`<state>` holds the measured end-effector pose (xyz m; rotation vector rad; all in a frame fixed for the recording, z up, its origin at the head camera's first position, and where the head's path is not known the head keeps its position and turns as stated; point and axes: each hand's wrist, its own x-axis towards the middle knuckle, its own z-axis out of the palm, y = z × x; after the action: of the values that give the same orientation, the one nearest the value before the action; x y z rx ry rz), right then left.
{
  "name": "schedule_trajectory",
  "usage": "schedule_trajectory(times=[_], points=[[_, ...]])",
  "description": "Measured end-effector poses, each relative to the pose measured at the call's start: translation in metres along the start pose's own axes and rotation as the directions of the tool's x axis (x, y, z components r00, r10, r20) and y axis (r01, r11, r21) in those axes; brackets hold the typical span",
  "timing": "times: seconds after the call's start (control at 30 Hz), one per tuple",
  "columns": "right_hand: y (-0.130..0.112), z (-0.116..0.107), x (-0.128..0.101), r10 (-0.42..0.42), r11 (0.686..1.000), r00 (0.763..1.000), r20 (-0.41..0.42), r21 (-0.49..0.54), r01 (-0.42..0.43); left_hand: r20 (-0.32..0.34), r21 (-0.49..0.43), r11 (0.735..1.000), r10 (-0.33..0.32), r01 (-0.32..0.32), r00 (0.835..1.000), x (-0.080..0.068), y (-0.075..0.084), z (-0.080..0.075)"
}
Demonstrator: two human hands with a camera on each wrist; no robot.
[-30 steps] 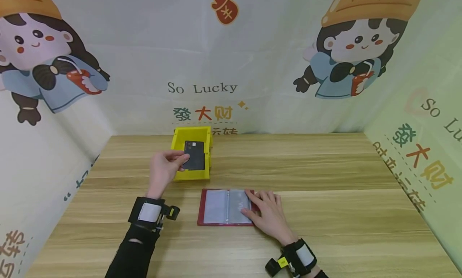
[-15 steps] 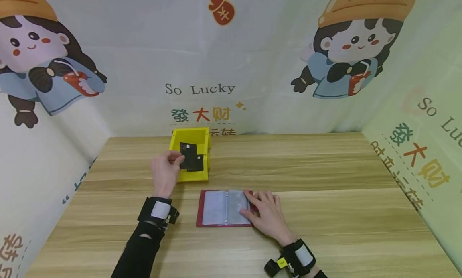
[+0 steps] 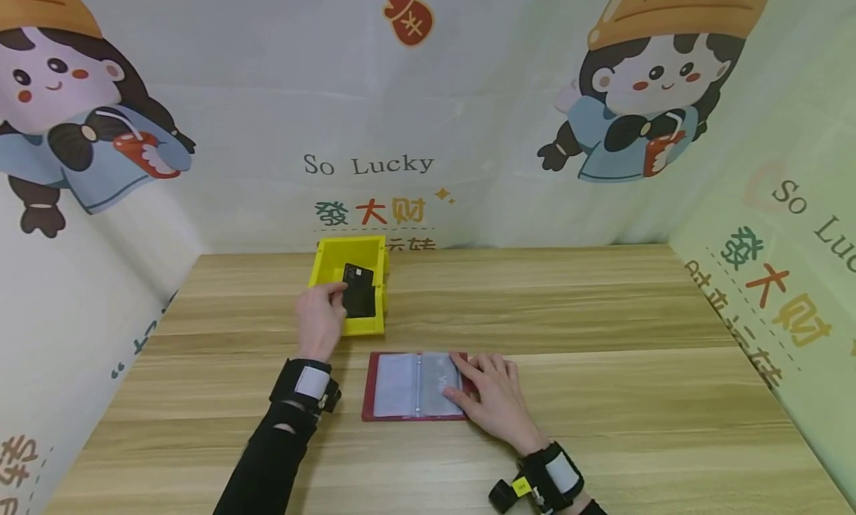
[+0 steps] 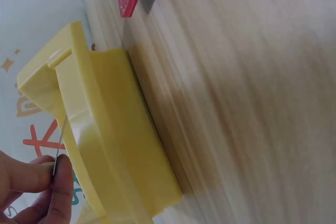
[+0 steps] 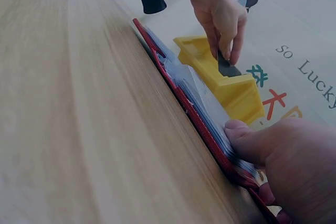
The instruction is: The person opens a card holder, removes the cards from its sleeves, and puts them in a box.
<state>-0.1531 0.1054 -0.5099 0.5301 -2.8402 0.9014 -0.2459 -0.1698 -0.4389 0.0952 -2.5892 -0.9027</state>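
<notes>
Head view: a pale printed cloth (image 3: 495, 91) spans the back and both sides, its left cartoon figure cut by the frame edge and its lowest line of writing partly hidden behind a yellow box. Before it spreads the wood-grain table (image 3: 588, 329), its near edge out of frame. A black sleeve (image 3: 267, 455) enters from below, cut off at the bottom, and the right forearm is mostly out of frame.

The left hand (image 3: 319, 322) pinches a black card between thumb and fingers at the card's left edge; the left wrist view shows only the card's thin edge in that grip. The right hand (image 3: 495, 403) lies loosely spread, grasping nothing, its thumb and index finger resting on the right page of a red booklet (image 3: 394, 385) and covering part of the pale lettering there. The booklet lies flat, spread at its middle, with clear sleeves inside a red cover; the hand hides much of its right edge.

Beyond and to the left of the booklet stands the yellow box (image 3: 364, 327), its left side partly behind the left hand. The black card (image 3: 356, 275) is within the box's outline, slightly tilted, with a small pale square near its top and lettering too small to read surely. Another dark card (image 3: 366, 305) shows beside its lower right, mostly overlapped.
</notes>
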Motion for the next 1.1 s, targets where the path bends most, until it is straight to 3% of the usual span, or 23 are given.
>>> schedule_trajectory(times=[0.4, 0.77, 1.1], points=[[0.0, 0.001, 0.0, -0.004, 1.0, 1.0, -0.001, 0.004, 0.004, 0.159, 0.065, 0.997, -0.043, 0.033, 0.986, 0.0, 0.002, 0.011], [0.0, 0.001, 0.0, 0.001, 1.0, 1.0, -0.005, 0.012, -0.001, 0.207, 0.192, 0.976, 0.058, -0.099, 0.977, -0.009, 0.002, 0.019], [0.0, 0.001, 0.0, 0.009, 1.0, 1.0, -0.003, 0.011, -0.008, 0.293, 0.285, 0.958, -0.084, -0.003, 0.953, -0.016, 0.008, 0.022]])
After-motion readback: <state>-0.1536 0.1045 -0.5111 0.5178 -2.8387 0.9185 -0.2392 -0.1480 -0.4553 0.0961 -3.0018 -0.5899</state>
